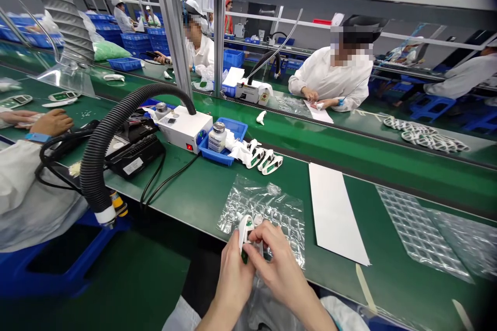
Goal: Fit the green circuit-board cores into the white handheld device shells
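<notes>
My left hand [234, 268] is closed around a white plastic housing [243, 230] with a green circuit board inside, held upright at the bench's front edge. My right hand [276, 254] is beside it, thumb and forefinger pinched against the housing's inner side. Whatever lies between those fingertips is too small to make out. Under and behind both hands spreads a clear plastic blister sheet [287, 212] with square pockets. Farther back, several similar white housings with green boards [268, 161] lie in a row.
Left of the housings, a blue tray [236, 126] holds a metal-capped bottle [217, 137] and white wipes. A white box [182, 126] carries a black flexible hose [116, 114]. White paper [334, 212] and more blister sheets [423, 232] lie rightward. Co-workers sit left and across the green conveyor [310, 139].
</notes>
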Tool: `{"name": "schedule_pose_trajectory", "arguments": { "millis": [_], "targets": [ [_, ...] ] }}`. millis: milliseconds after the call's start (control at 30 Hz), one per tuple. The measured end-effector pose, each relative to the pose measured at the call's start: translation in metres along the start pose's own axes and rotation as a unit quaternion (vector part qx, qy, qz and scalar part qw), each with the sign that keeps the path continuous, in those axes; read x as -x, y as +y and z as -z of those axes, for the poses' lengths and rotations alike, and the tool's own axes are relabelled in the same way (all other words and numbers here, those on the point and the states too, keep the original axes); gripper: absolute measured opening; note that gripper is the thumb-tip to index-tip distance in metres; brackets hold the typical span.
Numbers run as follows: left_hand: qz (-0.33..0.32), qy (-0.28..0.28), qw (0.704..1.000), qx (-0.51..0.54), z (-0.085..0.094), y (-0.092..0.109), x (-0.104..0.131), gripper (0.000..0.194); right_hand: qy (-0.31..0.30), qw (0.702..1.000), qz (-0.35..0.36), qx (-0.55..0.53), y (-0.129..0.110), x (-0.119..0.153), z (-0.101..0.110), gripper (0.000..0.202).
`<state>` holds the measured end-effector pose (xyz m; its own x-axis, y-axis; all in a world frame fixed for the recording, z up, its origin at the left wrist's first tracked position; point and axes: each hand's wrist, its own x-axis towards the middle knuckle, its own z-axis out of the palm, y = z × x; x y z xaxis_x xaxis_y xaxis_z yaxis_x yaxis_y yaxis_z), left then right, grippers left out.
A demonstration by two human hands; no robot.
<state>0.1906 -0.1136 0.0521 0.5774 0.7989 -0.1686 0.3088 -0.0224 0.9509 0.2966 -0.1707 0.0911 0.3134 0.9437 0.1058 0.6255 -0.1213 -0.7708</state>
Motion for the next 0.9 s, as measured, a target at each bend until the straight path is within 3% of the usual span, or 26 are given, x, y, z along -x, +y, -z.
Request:
{"name": "schedule_pose_trajectory", "arguments": {
  "millis": [200, 300, 400, 467, 533, 667, 900],
  "targets": [
    [0.007, -0.02, 1.0, 0.015, 0.004, 0.008, 0.001, 0.022, 0.007, 0.999, 0.005, -0.031, -0.002, 0.004, -0.005, 0.018],
    [0.025, -0.023, 0.998, 0.062, 0.004, 0.005, 0.002, 0.021, 0.024, 0.995, 0.003, -0.098, 0.009, 0.0, -0.001, 0.021],
    [0.083, -0.021, 0.987, 0.135, 0.004, -0.003, 0.002, 0.019, 0.112, 0.987, -0.014, -0.113, 0.035, -0.019, 0.018, 0.02],
    [0.113, -0.019, 0.979, 0.171, 0.006, -0.008, 0.001, 0.018, 0.193, 0.981, -0.009, -0.032, 0.058, -0.039, 0.035, 0.017],
    [0.115, -0.015, 0.975, 0.188, 0.011, -0.01, -0.001, 0.02, 0.22, 0.975, 0.008, 0.027, 0.08, -0.058, 0.047, 0.015],
    [0.102, -0.006, 0.972, 0.213, 0.027, -0.002, -0.011, 0.026, 0.142, 0.987, 0.04, 0.07, 0.106, -0.075, 0.053, 0.014],
    [0.097, 0.023, 0.953, 0.285, 0.069, 0.017, -0.058, 0.041, 0.085, 0.99, 0.006, 0.114, 0.108, -0.042, 0.059, 0.016]
  ]
}}
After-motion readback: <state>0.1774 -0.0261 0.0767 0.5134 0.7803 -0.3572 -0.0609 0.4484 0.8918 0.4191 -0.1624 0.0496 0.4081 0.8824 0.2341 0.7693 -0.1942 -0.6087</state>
